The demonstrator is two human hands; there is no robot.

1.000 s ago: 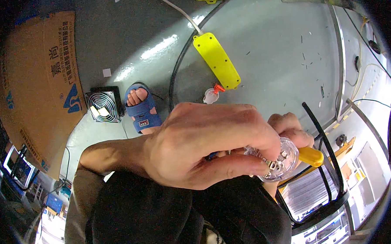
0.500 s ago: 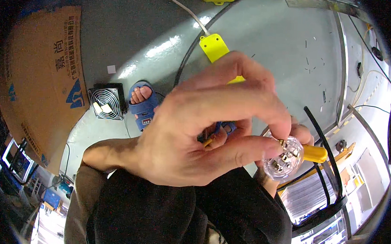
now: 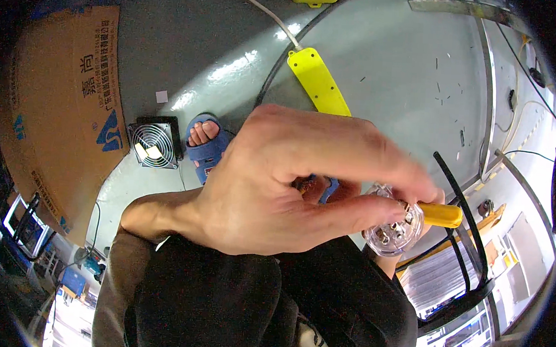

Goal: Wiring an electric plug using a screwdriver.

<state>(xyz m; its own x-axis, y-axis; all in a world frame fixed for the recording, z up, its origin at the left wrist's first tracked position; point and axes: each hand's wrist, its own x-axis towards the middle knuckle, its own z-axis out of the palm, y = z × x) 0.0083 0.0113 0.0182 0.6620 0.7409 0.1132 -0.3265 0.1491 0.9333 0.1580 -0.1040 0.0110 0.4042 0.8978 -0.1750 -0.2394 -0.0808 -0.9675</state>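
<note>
A clear round plastic plug (image 3: pixel 394 235) with metal contacts inside is at the right of centre. My left hand (image 3: pixel 271 179) reaches across from the left, its thumb against the plug's face and its index finger, blurred, bent over the upper edge. What they pinch is too small or hidden to name. My right hand (image 3: pixel 387 265) is mostly behind the plug and appears to hold it from below; only its wrist and a bit of finger show. A yellow handle-like piece (image 3: pixel 442 216) sticks out to the right of the plug.
A yellow power strip (image 3: pixel 319 82) with a white cable lies on the grey floor ahead. Left are a fan with a metal guard (image 3: pixel 152 146) and a large cardboard sheet (image 3: pixel 63 114). At the right stands a black metal frame (image 3: pixel 468 213). My sandalled foot (image 3: pixel 204 136) is beside the fan.
My left hand has lowered slightly, and its index finger has moved right over the plug's upper edge. The plug has shifted a little left and its face is more covered.
</note>
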